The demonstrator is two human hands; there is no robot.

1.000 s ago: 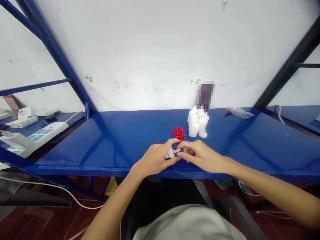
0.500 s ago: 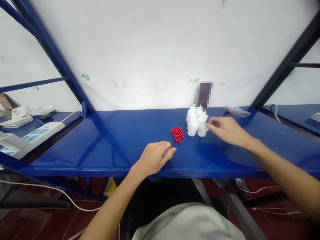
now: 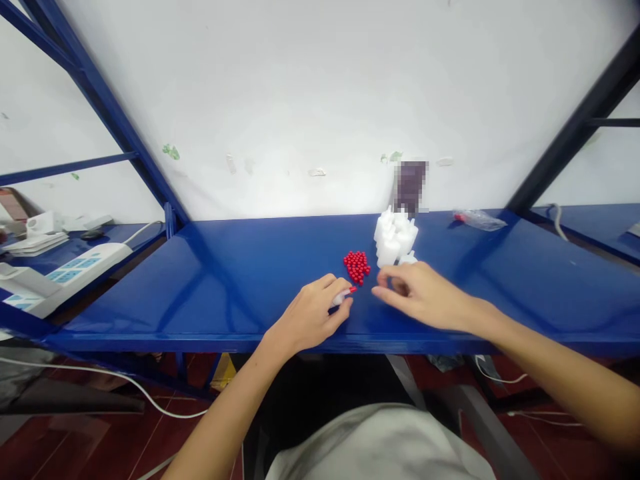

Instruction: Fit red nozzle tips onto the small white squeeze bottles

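My left hand (image 3: 323, 310) is closed around a small white dropper bottle (image 3: 341, 297) with a red cap at its tip, pointing right. Most of that bottle is hidden by the fingers. Just right of it, my right hand (image 3: 417, 293) hovers over the blue table, thumb and forefinger apart with nothing visible between them. Beyond the hands lies a cluster of small red caps (image 3: 357, 265). A tight group of white dropper bottles (image 3: 393, 237) stands behind my right hand, which partly covers the nearest one.
A clear plastic bag (image 3: 483, 219) with something red in it lies at the back right of the blue table (image 3: 250, 267). A blurred dark rectangle (image 3: 411, 187) leans on the wall behind the bottles. A white power strip (image 3: 75, 270) sits on the left-hand shelf.
My right hand has moved left and nearer from beside the white bottles, towards my left hand. In my left hand, the dropper bottle and its red cap now show more.
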